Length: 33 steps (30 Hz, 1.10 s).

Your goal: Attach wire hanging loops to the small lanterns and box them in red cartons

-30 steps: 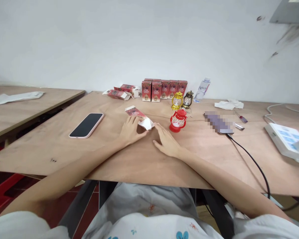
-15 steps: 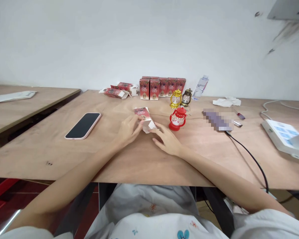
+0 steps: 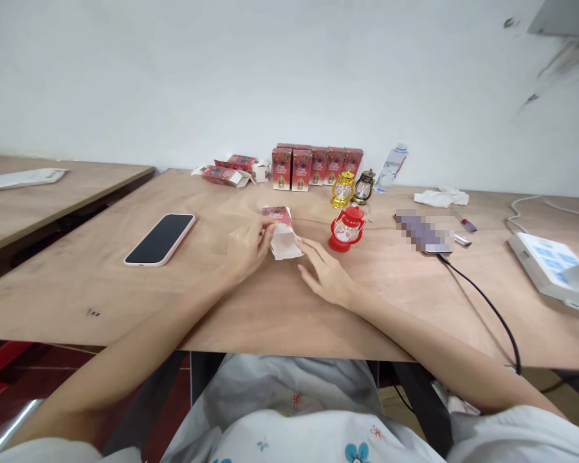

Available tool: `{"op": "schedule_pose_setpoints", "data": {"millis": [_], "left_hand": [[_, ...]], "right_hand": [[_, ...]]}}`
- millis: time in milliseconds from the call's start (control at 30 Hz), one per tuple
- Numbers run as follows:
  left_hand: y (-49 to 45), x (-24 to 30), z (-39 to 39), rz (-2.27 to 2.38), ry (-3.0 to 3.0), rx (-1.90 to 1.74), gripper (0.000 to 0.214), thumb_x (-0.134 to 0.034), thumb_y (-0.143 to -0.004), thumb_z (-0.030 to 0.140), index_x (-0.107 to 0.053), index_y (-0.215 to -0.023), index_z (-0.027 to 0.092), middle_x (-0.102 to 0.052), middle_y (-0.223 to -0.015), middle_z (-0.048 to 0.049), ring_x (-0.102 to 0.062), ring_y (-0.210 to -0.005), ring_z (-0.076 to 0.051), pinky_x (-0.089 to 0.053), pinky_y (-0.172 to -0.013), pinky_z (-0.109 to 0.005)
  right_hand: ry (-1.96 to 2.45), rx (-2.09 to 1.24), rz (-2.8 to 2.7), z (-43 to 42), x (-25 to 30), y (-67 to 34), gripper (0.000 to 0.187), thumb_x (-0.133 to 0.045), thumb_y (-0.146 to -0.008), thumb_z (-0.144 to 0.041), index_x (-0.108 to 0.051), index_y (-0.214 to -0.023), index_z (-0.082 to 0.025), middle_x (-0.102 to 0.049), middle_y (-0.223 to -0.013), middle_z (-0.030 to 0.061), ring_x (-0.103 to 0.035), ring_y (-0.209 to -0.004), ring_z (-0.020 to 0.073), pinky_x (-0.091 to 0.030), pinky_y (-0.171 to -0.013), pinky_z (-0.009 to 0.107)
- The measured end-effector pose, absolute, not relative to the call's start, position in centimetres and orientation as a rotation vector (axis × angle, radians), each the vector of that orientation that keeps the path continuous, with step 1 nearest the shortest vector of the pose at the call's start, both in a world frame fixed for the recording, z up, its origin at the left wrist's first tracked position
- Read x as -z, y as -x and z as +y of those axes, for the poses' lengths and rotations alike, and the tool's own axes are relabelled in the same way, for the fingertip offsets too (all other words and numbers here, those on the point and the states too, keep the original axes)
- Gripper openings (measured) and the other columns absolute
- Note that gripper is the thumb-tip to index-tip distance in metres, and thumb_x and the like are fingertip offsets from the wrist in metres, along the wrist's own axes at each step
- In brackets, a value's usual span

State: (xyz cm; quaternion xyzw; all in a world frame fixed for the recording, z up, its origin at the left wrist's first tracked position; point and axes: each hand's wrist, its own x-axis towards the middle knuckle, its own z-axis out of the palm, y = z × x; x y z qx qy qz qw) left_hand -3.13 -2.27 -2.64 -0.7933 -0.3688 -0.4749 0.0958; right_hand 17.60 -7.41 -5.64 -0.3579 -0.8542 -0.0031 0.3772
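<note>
A small red printed carton lies on the table between my hands, its open end towards me and the white flap spread out. My left hand grips its left side, fingers bent over the top. At the right edge of the flap, the extended fingertips of my right hand touch the card, with the thumb held apart below. To the right of the carton stands a small red lantern with a clear globe. A gold lantern and a dark bronze lantern stand behind it.
Several upright red cartons line the wall, with opened cartons lying left of them. A phone lies left. Rightward are a tilted bottle, tissue, a blurred-out cabled device and a white power strip.
The carton's white end flap has come down flatter and now faces me more widely. My right fingertips have shifted slightly along its right edge. My left hand stays on the carton.
</note>
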Motion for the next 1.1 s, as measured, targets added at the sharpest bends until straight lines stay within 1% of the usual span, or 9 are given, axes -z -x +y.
{"op": "schedule_pose_setpoints", "data": {"millis": [67, 167, 267, 367, 500, 633, 767, 900, 1100], "left_hand": [[3.0, 3.1, -2.1, -1.111, 2.338, 1.485, 0.027, -0.041, -0.099, 0.043, -0.054, -0.1, 0.019, -0.072, -0.084, -0.0064, -0.069, -0.068, -0.017, -0.05, -0.055, -0.028], [2.9, 3.6, -1.9, -1.065, 2.292, 1.509, 0.019, -0.045, -0.098, 0.038, -0.054, -0.095, 0.021, -0.071, -0.077, -0.0039, -0.069, -0.065, -0.017, -0.05, -0.053, -0.028], [2.9, 3.2, -2.1, -0.828, 2.359, 1.439, 0.014, -0.043, -0.097, 0.021, -0.057, -0.095, 0.023, -0.073, -0.085, -0.0028, -0.071, -0.077, -0.017, -0.054, -0.065, -0.028], [2.9, 2.3, -2.7, -0.596, 2.435, 1.351, 0.022, -0.042, -0.092, 0.01, -0.058, -0.1, 0.022, -0.072, -0.107, -0.0062, -0.069, -0.096, -0.017, -0.056, -0.08, -0.029], [2.6, 1.6, -3.3, -0.585, 2.529, 1.251, 0.023, -0.053, -0.087, 0.022, -0.058, -0.11, 0.022, -0.068, -0.119, -0.0103, -0.065, -0.111, -0.023, -0.056, -0.091, -0.039], [2.5, 1.7, -3.2, -0.589, 2.615, 1.17, 0.039, -0.064, -0.084, 0.038, -0.055, -0.117, 0.021, -0.064, -0.124, -0.0134, -0.061, -0.118, -0.027, -0.054, -0.097, -0.044], [2.5, 2.0, -2.8, -0.572, 2.549, 1.207, 0.03, -0.061, -0.089, 0.029, -0.053, -0.116, 0.02, -0.065, -0.122, -0.0116, -0.063, -0.116, -0.023, -0.056, -0.095, -0.039], [2.5, 2.1, -2.7, -0.511, 2.485, 1.201, 0.023, -0.059, -0.091, 0.024, -0.054, -0.113, 0.02, -0.066, -0.12, -0.0111, -0.064, -0.115, -0.022, -0.057, -0.094, -0.036], [2.8, 2.3, -2.5, -0.496, 2.551, 1.163, 0.007, -0.055, -0.094, 0.022, -0.059, -0.099, 0.021, -0.067, -0.12, -0.0092, -0.062, -0.118, -0.021, -0.057, -0.097, -0.036]], "right_hand": [[0.923, -0.047, -2.144, -7.3, 5.7, -17.7, 0.057, -0.042, -0.094, -0.018, -0.028, -0.149, -0.022, -0.05, -0.139, 0.0152, -0.052, -0.13, 0.0237, -0.051, -0.104, 0.044], [0.913, -0.1, -2.083, -7.1, 5.9, -17.7, 0.055, -0.041, -0.095, -0.017, -0.029, -0.149, -0.022, -0.043, -0.146, 0.0161, -0.052, -0.13, 0.0231, -0.054, -0.102, 0.041], [0.856, -0.12, -2.045, -7.1, 5.9, -17.7, 0.055, -0.042, -0.096, -0.017, -0.029, -0.149, -0.025, -0.039, -0.149, 0.015, -0.054, -0.128, 0.0213, -0.056, -0.1, 0.04], [0.86, -0.111, -1.997, -7.0, 5.8, -17.8, 0.055, -0.046, -0.095, -0.019, -0.032, -0.148, -0.026, -0.046, -0.144, 0.0134, -0.055, -0.127, 0.0221, -0.056, -0.1, 0.041], [0.892, -0.061, -1.894, -6.9, 5.6, -18.1, 0.048, -0.05, -0.094, -0.022, -0.043, -0.142, -0.026, -0.055, -0.135, 0.0124, -0.057, -0.124, 0.0226, -0.055, -0.099, 0.041], [0.911, -0.04, -1.807, -6.9, 5.3, -18.2, 0.037, -0.052, -0.094, -0.024, -0.052, -0.131, -0.025, -0.06, -0.126, 0.0112, -0.065, -0.108, 0.0199, -0.06, -0.087, 0.037], [0.874, 0.027, -1.801, -6.9, 5.2, -18.2, 0.027, -0.052, -0.094, -0.024, -0.056, -0.121, -0.023, -0.062, -0.116, 0.0098, -0.066, -0.101, 0.018, -0.061, -0.08, 0.033], [0.869, 0.163, -1.836, -6.9, 5.1, -18.4, 0.022, -0.05, -0.095, -0.022, -0.058, -0.115, -0.021, -0.065, -0.112, 0.0096, -0.066, -0.103, 0.0184, -0.06, -0.083, 0.033], [0.987, 0.337, -2.014, -6.5, 4.5, -19.1, 0.019, -0.048, -0.096, -0.023, -0.064, -0.107, -0.021, -0.062, -0.13, 0.0115, -0.065, -0.11, 0.0232, -0.056, -0.093, 0.04]]}}
